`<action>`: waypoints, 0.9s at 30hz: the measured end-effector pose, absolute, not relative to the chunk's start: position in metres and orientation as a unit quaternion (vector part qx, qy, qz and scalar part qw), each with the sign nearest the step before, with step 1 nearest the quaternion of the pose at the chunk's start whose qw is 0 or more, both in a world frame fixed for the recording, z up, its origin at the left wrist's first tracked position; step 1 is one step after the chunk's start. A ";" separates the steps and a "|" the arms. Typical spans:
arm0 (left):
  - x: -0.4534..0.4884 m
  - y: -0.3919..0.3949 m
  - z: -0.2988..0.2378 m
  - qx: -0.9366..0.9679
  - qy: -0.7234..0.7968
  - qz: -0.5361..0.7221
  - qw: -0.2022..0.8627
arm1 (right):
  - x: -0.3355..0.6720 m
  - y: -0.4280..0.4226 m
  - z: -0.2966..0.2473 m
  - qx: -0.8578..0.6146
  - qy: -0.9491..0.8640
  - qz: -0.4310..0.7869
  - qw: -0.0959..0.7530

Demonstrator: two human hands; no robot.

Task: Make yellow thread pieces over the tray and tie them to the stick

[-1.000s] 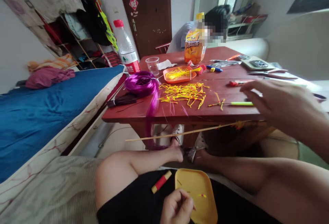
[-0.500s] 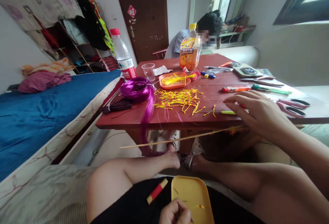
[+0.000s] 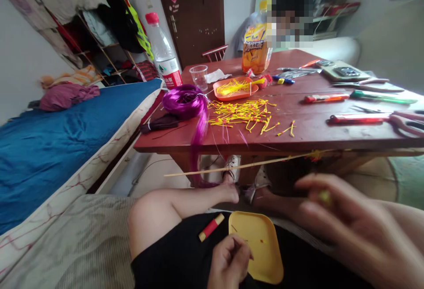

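Note:
My right hand (image 3: 344,222), smeared by motion, is raised over my right thigh. Its fingers are curled round a slim tool with a yellow-green handle (image 3: 325,198); the rest of that tool is hidden. My left hand (image 3: 231,258) is closed in a pinch at the left rim of a yellow tray (image 3: 273,264) on my lap. What those fingertips hold, if anything, is too small to make out. A tiny red-and-yellow piece (image 3: 262,241) and dark slivers lie in the tray. Left of it, a red roll with gold-coloured ends (image 3: 211,228) rests on my dark shorts.
Knotted yellow strands (image 3: 243,114), a purple fibre bundle (image 3: 182,102), an orange dish (image 3: 232,96), bottles, cutters and scissors (image 3: 406,121) lie on the red table (image 3: 185,141). A thin stick (image 3: 232,168) juts along its front edge. Across sits another person (image 3: 243,32).
My right hand has come back from the table edge towards my lap, and the yellow-green-handled tool has left the table with it. My left hand stays pinched by the tray. The view has shifted.

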State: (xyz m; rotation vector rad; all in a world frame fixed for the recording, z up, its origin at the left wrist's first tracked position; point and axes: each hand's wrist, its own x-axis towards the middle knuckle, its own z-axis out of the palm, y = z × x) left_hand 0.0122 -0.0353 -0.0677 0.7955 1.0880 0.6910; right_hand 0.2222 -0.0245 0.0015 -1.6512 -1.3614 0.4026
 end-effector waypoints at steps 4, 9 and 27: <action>0.015 -0.038 -0.064 0.382 0.492 0.310 0.719 | 0.171 -0.063 -0.057 -0.574 -0.365 0.550 0.484; 0.017 -0.040 -0.062 0.381 0.480 0.309 0.727 | 0.153 -0.069 -0.075 -0.559 -0.278 0.577 0.526; 0.022 -0.045 -0.059 0.440 0.564 0.251 0.652 | 0.145 -0.087 -0.091 -0.552 -0.671 0.195 0.456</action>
